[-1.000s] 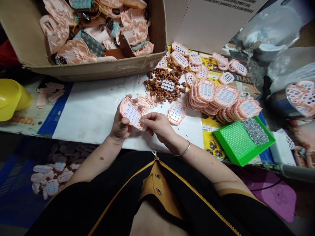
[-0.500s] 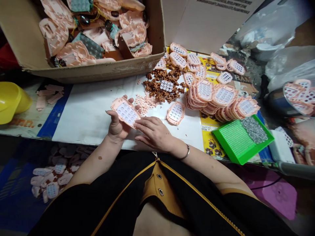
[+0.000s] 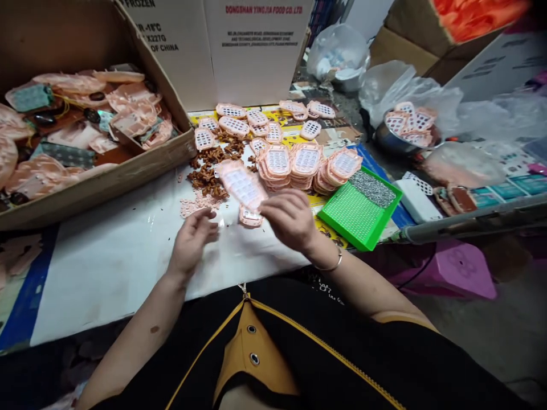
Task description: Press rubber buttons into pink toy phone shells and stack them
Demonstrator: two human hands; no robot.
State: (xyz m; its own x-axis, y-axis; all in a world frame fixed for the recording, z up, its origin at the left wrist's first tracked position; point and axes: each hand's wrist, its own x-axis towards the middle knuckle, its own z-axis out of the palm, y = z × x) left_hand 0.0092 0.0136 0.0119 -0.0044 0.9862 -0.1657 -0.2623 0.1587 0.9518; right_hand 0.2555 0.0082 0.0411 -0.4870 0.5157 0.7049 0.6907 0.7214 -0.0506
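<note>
My right hand (image 3: 291,219) pinches the lower right end of a pink plastic panel (image 3: 241,183) with a pale grid of buttons, tilted and slightly blurred above the table. My left hand (image 3: 195,236) is off the panel, fingers apart and curved, holding nothing, over the white sheet (image 3: 111,250). Partly under the raised panel lies another pink panel (image 3: 250,217). Small pink pieces (image 3: 199,204) and a heap of brown parts (image 3: 209,171) lie beyond my left hand. Stacked pink panels (image 3: 305,162) stand beyond my right hand.
An open cardboard box (image 3: 149,165) of pink shells and circuit boards stands at the left. A green tray (image 3: 363,210) with small metal pieces sits at the right. Farther back are a metal bowl (image 3: 399,142), plastic bags and a white carton (image 3: 252,68).
My left hand has let go of the panel, and my right hand now carries it up toward the stacks. The camera view has turned to the right.
</note>
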